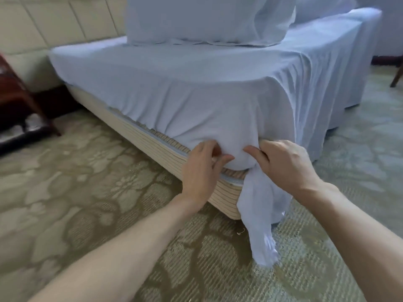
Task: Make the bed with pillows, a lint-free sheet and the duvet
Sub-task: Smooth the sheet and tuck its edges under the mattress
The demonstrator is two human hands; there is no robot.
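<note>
Presently in hand: head view, the sheet stage. The pale blue fabric sheet (pixel 196 83) is being secured round the near corner of the bed, at the lower centre of the frame. I judge that pillow placing and the duvet are yet to come.
Left hand (pixel 204 166): the grip is closed on the sheet, with fingers and thumb curled into the fabric just left of the corner, where it meets the beige ribbed bed base (pixel 152 142).
Right hand (pixel 285 164): the grip is closed round the gathered sheet at the corner, thumb pressed into the bulge.
Loose end: a twisted tail of sheet (pixel 261 214) hangs from under the right hand down to the green patterned carpet (pixel 87 192).
Sheet's place: it is spread over the mattress top and looks tucked along the left side. Down the right of the frame it hangs free.
Pillow: a large pale blue pillow (pixel 192 18) stands on the bed at the upper centre. More pale fabric lies behind it at the upper right; whether that is the duvet I cannot tell.
Next move calls for: probably feeding the tail up between mattress and base while the left hand holds the fabric taut. The folds fanning out from the corner would then want smoothing.
Left edge: a dark red wooden stand (pixel 17 101) sits well apart from the hands.
</note>
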